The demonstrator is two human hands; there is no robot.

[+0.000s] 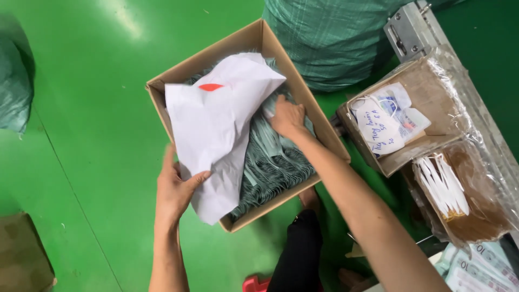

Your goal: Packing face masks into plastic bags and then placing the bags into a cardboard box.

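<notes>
While the left hand (175,189) pinches a limp white paper sheet (219,130) at its edge, the right hand (287,116) presses open-palmed on soft grey-green bundles (275,162) — light, floppy stock in a cardboard box (227,46)

A green woven sack (330,38) stands on the green floor (97,124) near a plastic-wrapped carton (427,92) holding white packets (389,119).

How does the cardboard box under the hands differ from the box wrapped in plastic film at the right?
The open box stands on the green floor, unwrapped; the wrapped box sits higher and is covered in clear film. The open box holds stacked grey-green pieces under white paper, which the left hand grips; the wrapped box holds small white packets. Both are brown cardboard, open on top.
</notes>
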